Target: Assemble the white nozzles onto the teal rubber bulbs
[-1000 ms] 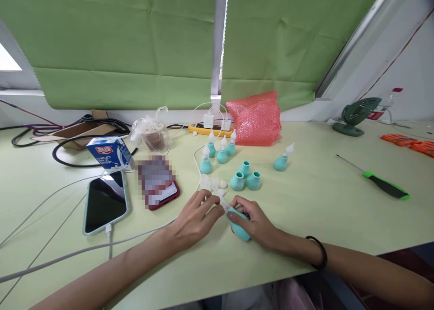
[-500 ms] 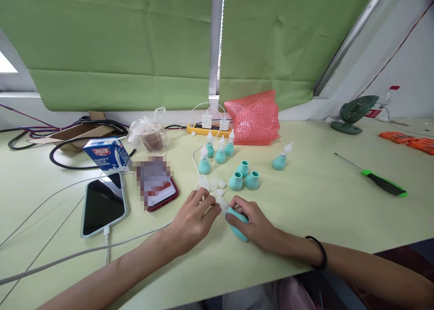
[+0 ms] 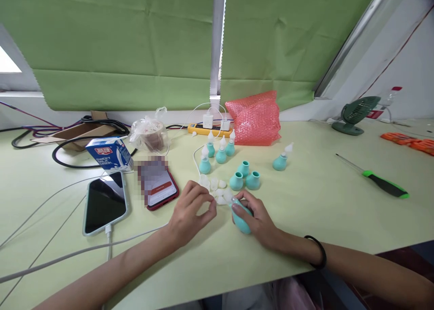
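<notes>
My right hand (image 3: 257,217) grips a teal rubber bulb (image 3: 240,218) lying on the pale green table (image 3: 305,201), with a clear tip at its left end. My left hand (image 3: 191,213) hovers just left of it, thumb and fingers curled with a gap between them, holding nothing that I can see. Several loose clear tips (image 3: 214,184) lie just beyond both hands. Three open teal bulbs (image 3: 244,176) stand behind them. Three bulbs with tips fitted (image 3: 219,152) stand further back, and one more fitted bulb (image 3: 282,159) stands to the right.
A phone on a cable (image 3: 105,201), a red-cased phone (image 3: 159,188) and a milk carton (image 3: 110,154) lie to the left. A pink bubble-wrap bag (image 3: 256,118), a yellow power strip (image 3: 208,129), a bagged cup (image 3: 151,133), a green screwdriver (image 3: 376,179) and a small fan (image 3: 357,113) stand further off.
My left hand has let go of the tip at the bulb's end and drawn back to the left. My right hand has shifted the bulb slightly away from me.
</notes>
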The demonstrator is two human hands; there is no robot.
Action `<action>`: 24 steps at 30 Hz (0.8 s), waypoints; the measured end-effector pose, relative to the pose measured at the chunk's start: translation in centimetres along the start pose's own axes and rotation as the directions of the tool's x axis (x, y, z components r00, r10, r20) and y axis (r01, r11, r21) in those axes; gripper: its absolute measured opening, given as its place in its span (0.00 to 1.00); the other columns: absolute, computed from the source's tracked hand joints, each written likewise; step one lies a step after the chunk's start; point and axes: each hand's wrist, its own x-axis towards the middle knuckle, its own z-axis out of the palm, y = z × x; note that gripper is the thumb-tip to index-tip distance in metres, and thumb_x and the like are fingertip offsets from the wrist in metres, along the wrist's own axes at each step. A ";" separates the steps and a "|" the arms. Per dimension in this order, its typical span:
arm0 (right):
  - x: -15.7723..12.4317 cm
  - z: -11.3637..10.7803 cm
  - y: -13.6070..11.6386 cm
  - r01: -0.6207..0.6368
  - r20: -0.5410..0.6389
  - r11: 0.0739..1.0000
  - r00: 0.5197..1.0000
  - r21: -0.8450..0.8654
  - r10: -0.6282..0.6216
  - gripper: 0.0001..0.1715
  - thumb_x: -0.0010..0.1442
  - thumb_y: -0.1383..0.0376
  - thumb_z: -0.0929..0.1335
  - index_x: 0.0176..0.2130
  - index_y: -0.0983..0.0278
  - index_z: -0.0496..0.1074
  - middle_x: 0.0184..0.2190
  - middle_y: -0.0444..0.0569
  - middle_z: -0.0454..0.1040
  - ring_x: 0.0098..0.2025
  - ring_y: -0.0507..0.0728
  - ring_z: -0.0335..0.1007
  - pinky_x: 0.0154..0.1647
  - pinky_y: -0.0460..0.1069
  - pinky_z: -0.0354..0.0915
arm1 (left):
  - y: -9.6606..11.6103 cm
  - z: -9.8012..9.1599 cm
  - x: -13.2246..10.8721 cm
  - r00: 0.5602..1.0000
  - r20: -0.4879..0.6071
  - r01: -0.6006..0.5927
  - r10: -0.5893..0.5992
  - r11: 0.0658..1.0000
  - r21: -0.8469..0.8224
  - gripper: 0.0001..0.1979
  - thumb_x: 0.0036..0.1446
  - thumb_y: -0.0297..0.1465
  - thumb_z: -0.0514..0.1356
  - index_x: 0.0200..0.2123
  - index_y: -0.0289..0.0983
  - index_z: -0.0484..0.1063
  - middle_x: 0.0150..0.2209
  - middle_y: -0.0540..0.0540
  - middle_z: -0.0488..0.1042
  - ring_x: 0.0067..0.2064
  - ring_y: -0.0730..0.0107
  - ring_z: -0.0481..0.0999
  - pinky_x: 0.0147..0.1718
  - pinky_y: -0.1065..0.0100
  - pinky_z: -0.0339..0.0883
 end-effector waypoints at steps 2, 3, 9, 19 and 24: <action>0.0 -0.2 0.2 -0.010 -0.036 1.000 0.999 0.027 0.011 0.13 0.56 0.56 0.60 0.29 0.63 0.56 0.19 0.40 0.59 0.21 0.48 0.54 0.22 0.44 0.52 | -0.4 -0.1 0.2 0.998 0.008 0.060 -0.060 0.998 -0.016 0.03 0.49 0.21 0.56 0.25 0.33 0.66 0.24 0.47 0.66 0.30 0.71 0.62 0.27 0.68 0.63; 0.0 -0.3 0.2 0.002 -0.034 0.999 0.999 0.033 -0.001 0.13 0.56 0.56 0.60 0.29 0.63 0.56 0.19 0.40 0.60 0.21 0.49 0.54 0.23 0.44 0.53 | -0.7 0.0 0.1 0.997 0.042 0.071 -0.071 0.997 -0.011 0.03 0.49 0.22 0.56 0.25 0.33 0.67 0.24 0.46 0.67 0.30 0.71 0.62 0.26 0.68 0.63; -0.2 -0.4 -0.4 0.078 0.036 0.997 0.996 0.012 -0.078 0.12 0.53 0.57 0.63 0.32 0.63 0.60 0.24 0.42 0.60 0.26 0.50 0.57 0.27 0.44 0.56 | -1.9 0.6 -1.1 0.904 0.399 0.105 -0.156 0.984 0.145 0.09 0.52 0.23 0.54 0.25 0.32 0.72 0.24 0.43 0.68 0.30 0.66 0.62 0.26 0.67 0.63; -0.1 -0.4 -0.8 0.209 0.168 0.941 0.971 -0.266 -0.168 0.12 0.56 0.58 0.60 0.27 0.64 0.60 0.22 0.42 0.58 0.25 0.50 0.55 0.27 0.44 0.55 | -0.7 -0.4 -0.4 0.875 0.379 0.318 -0.302 0.948 0.022 0.12 0.58 0.28 0.46 0.36 0.32 0.68 0.25 0.45 0.68 0.30 0.68 0.64 0.28 0.68 0.61; -0.6 -0.1 -0.8 0.411 0.367 0.812 0.892 -0.414 -0.265 0.07 0.56 0.62 0.60 0.32 0.64 0.63 0.26 0.47 0.67 0.28 0.53 0.62 0.31 0.47 0.58 | 1.3 -1.0 -0.3 0.788 0.567 0.350 -0.240 0.932 -0.092 0.14 0.56 0.34 0.47 0.25 0.34 0.65 0.20 0.49 0.64 0.23 0.74 0.62 0.23 0.72 0.55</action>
